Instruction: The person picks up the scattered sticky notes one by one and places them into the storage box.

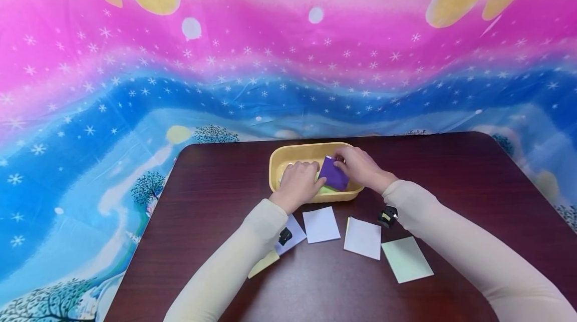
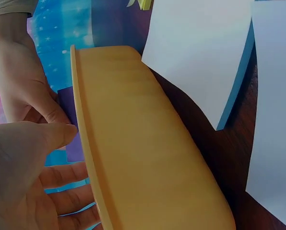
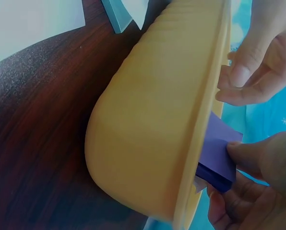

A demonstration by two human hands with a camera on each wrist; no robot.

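Note:
My right hand (image 1: 362,167) pinches a purple note pad (image 1: 334,174) between thumb and fingers, tilted over the right half of a yellow plastic basin (image 1: 273,169). My left hand (image 1: 296,185) reaches over the basin's near rim with its thumb beside the pad. In the right wrist view, the left fingers look relaxed and apart from the purple pad (image 3: 217,148), with nothing visible in them. Something light green (image 1: 326,190) lies in the basin below the pad. The left hand hides much of the basin's inside.
On the dark wooden table (image 1: 203,202), in front of the basin, lie a white pad (image 1: 321,225), another white pad (image 1: 362,239), a pale green pad (image 1: 407,260), a lavender pad (image 1: 295,237) and a yellow one (image 1: 263,264). A patterned cloth (image 1: 279,61) hangs behind.

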